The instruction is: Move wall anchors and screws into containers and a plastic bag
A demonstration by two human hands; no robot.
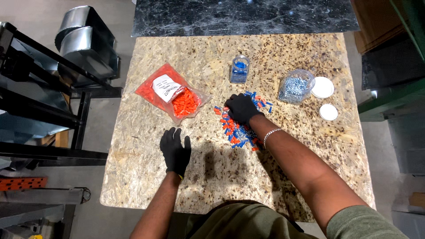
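Note:
My right hand, in a black glove, rests fingers-down on a loose pile of small blue and orange connectors in the middle of the chipboard table; whether it pinches a piece is hidden. My left hand, also gloved, lies flat and open on the bare board, just below a clear plastic bag of orange connectors with a white label. A small clear jar holding blue pieces stands upright behind the pile.
A larger clear jar of silvery screws lies at the right, with two white lids beside it. A dark stone slab borders the far edge. Black metal racking stands left.

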